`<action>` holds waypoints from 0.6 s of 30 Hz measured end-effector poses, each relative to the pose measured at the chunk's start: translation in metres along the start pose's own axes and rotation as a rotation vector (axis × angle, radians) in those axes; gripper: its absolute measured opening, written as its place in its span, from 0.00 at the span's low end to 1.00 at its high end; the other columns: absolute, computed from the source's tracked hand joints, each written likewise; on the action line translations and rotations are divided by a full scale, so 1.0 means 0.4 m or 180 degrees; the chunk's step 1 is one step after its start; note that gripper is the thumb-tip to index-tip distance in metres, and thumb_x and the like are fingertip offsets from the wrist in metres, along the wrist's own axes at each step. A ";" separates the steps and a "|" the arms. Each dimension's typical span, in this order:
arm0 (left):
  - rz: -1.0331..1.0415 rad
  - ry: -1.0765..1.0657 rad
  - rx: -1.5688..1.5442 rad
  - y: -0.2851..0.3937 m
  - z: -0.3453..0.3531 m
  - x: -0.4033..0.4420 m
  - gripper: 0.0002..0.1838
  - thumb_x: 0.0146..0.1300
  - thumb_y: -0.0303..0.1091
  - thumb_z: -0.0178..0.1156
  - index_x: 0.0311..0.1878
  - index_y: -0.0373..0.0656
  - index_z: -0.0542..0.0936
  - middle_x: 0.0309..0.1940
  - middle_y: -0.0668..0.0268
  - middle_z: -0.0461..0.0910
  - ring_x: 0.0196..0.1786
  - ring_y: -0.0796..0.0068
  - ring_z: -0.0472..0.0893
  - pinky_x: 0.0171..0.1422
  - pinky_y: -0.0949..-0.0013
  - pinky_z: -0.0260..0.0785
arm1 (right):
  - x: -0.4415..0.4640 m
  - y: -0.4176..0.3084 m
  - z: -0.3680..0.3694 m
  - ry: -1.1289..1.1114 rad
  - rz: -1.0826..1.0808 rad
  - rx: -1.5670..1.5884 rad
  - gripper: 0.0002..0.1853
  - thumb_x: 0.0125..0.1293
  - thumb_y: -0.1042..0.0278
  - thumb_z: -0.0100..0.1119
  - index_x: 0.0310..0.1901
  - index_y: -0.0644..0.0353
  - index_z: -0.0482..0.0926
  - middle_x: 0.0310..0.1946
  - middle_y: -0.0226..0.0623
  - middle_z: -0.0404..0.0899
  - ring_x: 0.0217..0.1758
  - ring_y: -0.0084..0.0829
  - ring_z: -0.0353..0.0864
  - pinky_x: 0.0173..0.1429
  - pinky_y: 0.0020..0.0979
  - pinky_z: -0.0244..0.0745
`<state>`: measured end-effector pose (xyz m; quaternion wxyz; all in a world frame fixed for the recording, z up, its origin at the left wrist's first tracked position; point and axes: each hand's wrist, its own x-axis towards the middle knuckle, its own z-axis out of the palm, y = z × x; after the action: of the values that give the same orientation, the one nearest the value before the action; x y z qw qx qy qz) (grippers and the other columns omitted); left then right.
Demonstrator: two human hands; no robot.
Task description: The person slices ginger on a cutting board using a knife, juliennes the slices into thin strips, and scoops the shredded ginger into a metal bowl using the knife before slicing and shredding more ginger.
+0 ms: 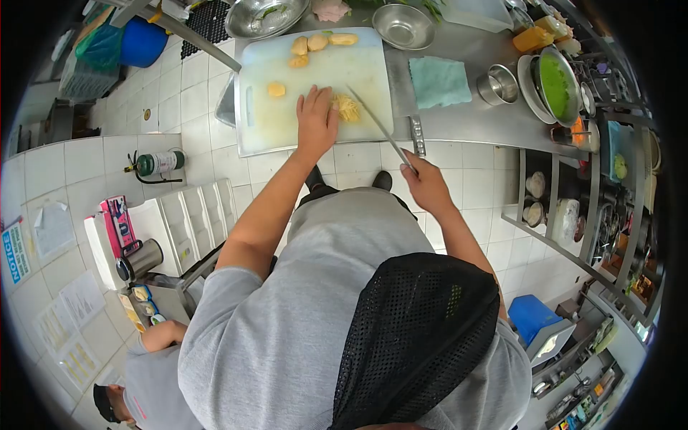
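Note:
My right hand (425, 183) is closed around the handle of a long knife (378, 123), past the front edge of the white cutting board (269, 132). The blade slants up and left over the board, its tip just beyond a pile of thin pale-yellow shreds (348, 108). My left hand (317, 118) lies on the board left of that pile, fingers stretched forward; anything under the palm is hidden. One peeled yellow piece (276, 89), perhaps ginger, sits left of my fingers. Several similar pieces (316, 43) lie at the board's far side.
Beyond the board are a metal colander (247, 20) and a steel bowl (403, 27). To the right lie a green cloth (439, 82), a steel pot (497, 84) and a perforated metal tool (418, 136). A bowl of green food (557, 86) stands farther right. A co-worker (154, 380) is behind left.

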<state>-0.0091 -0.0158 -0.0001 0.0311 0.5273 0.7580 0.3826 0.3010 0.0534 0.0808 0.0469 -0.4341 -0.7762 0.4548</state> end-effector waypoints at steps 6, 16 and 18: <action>-0.0064 0.0338 -0.0228 0.061 0.075 0.032 0.30 0.79 0.44 0.66 0.75 0.33 0.79 0.74 0.36 0.77 0.83 0.26 0.67 0.89 0.31 0.54 | 0.026 0.061 -0.001 -0.0590 0.0638 0.1483 0.13 0.88 0.61 0.58 0.60 0.61 0.83 0.29 0.25 0.72 0.28 0.18 0.72 0.34 0.27 0.70; -0.0623 0.0864 -0.0103 0.121 0.146 0.037 0.22 0.76 0.32 0.61 0.68 0.29 0.80 0.75 0.36 0.75 0.82 0.24 0.68 0.88 0.36 0.60 | 0.077 -0.017 0.136 -0.0913 0.0655 0.1981 0.11 0.90 0.63 0.55 0.56 0.62 0.82 0.29 0.21 0.69 0.27 0.16 0.70 0.30 0.26 0.67; -0.0751 0.1139 -0.0180 0.120 0.153 0.040 0.20 0.74 0.26 0.58 0.66 0.29 0.81 0.73 0.37 0.77 0.81 0.30 0.71 0.84 0.43 0.67 | 0.084 -0.021 0.152 -0.0935 0.0611 0.1994 0.12 0.90 0.63 0.56 0.59 0.62 0.82 0.29 0.21 0.69 0.27 0.16 0.70 0.30 0.26 0.67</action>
<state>0.0486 0.0383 -0.0081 -0.0447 0.3575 0.7969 0.4849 0.2466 0.0352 0.0409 0.0227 -0.3995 -0.5532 0.7306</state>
